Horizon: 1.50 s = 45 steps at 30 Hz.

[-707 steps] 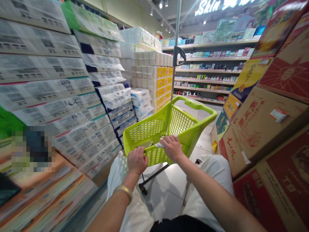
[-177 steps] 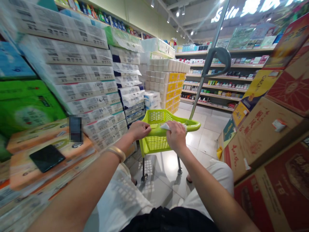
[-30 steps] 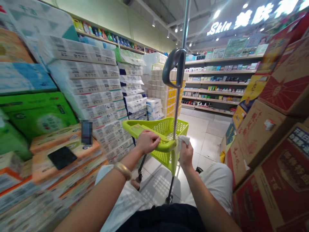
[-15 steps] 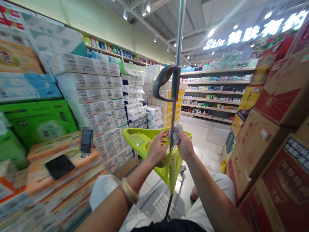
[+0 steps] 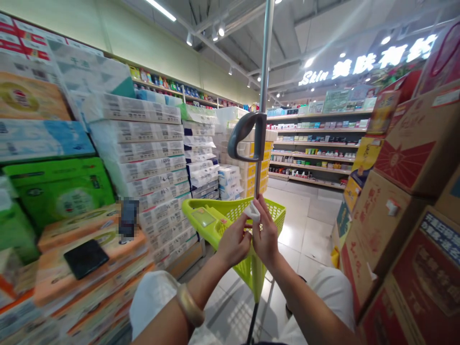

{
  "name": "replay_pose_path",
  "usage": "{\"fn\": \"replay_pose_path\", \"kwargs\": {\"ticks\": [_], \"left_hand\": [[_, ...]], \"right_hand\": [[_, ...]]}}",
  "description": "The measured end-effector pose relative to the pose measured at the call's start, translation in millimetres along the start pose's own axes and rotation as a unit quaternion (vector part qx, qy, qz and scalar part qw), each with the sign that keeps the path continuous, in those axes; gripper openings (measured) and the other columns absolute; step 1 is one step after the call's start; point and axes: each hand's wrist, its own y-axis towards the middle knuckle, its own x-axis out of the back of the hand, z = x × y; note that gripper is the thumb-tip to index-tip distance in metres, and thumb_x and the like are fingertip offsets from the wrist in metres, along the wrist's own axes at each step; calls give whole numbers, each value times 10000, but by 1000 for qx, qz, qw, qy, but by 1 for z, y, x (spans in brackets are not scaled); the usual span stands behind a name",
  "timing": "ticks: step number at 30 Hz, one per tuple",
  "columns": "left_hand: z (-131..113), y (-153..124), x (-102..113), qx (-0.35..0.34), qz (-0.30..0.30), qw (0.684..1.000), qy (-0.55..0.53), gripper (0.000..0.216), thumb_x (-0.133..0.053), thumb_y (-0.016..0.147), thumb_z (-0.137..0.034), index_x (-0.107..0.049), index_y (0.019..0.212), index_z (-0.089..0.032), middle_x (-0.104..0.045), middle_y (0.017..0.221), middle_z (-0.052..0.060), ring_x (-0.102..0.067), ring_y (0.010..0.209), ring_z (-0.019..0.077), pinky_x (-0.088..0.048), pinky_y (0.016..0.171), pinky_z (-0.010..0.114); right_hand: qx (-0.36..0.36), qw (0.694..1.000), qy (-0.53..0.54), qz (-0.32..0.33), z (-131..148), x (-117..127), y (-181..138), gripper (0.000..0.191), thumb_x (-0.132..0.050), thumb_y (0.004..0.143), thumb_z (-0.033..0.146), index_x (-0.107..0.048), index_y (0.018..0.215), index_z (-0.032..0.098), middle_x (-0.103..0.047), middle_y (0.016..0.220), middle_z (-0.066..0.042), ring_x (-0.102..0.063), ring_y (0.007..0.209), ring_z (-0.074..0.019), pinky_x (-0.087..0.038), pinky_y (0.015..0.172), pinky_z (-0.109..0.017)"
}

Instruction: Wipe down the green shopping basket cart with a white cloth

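Note:
My left hand (image 5: 233, 243) and my right hand (image 5: 265, 238) are close together at the lower end of a metal pole (image 5: 263, 81). Between them is a crumpled white tissue (image 5: 252, 211), pinched by the fingers of both hands. My right fingers point up beside the pole; whether they touch it I cannot tell. Higher on the pole sits a grey loop handle (image 5: 235, 139). Just beyond and below my hands stands the lime-green shopping basket (image 5: 201, 203) that the pole rises from. Part of its rim and side is hidden by my hands.
Stacked white paper packs (image 5: 151, 132) and orange tissue packs (image 5: 46, 282) stand on the left, with a black flat object (image 5: 86, 258) on top. Cardboard boxes (image 5: 373, 218) are piled on the right. Pale floor tiles (image 5: 312, 230) lead to stocked shelves (image 5: 316, 146).
My hands have come closer together and slightly lower. The tissue, earlier against the pole in my right hand, is now between both hands. My left fingers have closed on it.

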Motion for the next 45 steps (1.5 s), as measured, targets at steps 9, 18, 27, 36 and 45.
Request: {"fn": "replay_pose_path", "kwargs": {"ticks": [9, 18, 27, 36, 45], "left_hand": [[2, 0, -1, -11, -13, 1000, -3, 710, -405, 732, -66, -317, 1409, -259, -550, 1307, 78, -626, 1018, 181, -515, 904, 365], [7, 5, 0, -49, -89, 994, -30, 732, -471, 680, -51, -363, 1381, -231, -523, 1296, 104, -566, 1104, 209, -469, 967, 407], [-28, 34, 11, -19, -84, 962, -258, 657, -440, 771, -109, -377, 1407, -259, -368, 1508, 56, -393, 1352, 224, -392, 1076, 414], [-27, 25, 3, 36, -96, 945, -309, 621, -434, 732, -99, -465, 1341, -219, -464, 1441, 60, -457, 1302, 220, -399, 1084, 394], [-36, 34, 13, -6, -112, 964, -242, 475, -460, 770, -140, -535, 1233, -213, -598, 1240, 85, -602, 1051, 197, -477, 956, 392]], "right_hand": [[-233, 932, 266, -79, 2, -3, 49, 433, -508, 813, 303, -444, 1234, 222, -702, 881, -14, -666, 722, -161, -539, 648, -290], [-289, 921, 261, -12, 10, 2, 59, 237, -548, 726, 320, -627, 911, 196, -670, 768, -2, -604, 662, -149, -497, 620, -269], [-145, 979, 138, -32, 21, 10, 72, 343, -543, 851, 306, -554, 1182, 216, -671, 1086, -47, -633, 975, -191, -484, 922, -353], [71, 996, -39, 45, -13, 0, -4, 458, -460, 914, 180, -514, 1337, 346, -369, 1501, -3, -329, 1397, -234, -341, 1130, -488], [-75, 990, 105, -52, 4, 7, 63, 406, -529, 873, 300, -464, 1267, 228, -606, 1247, -92, -583, 1138, -217, -436, 1015, -420]]}}
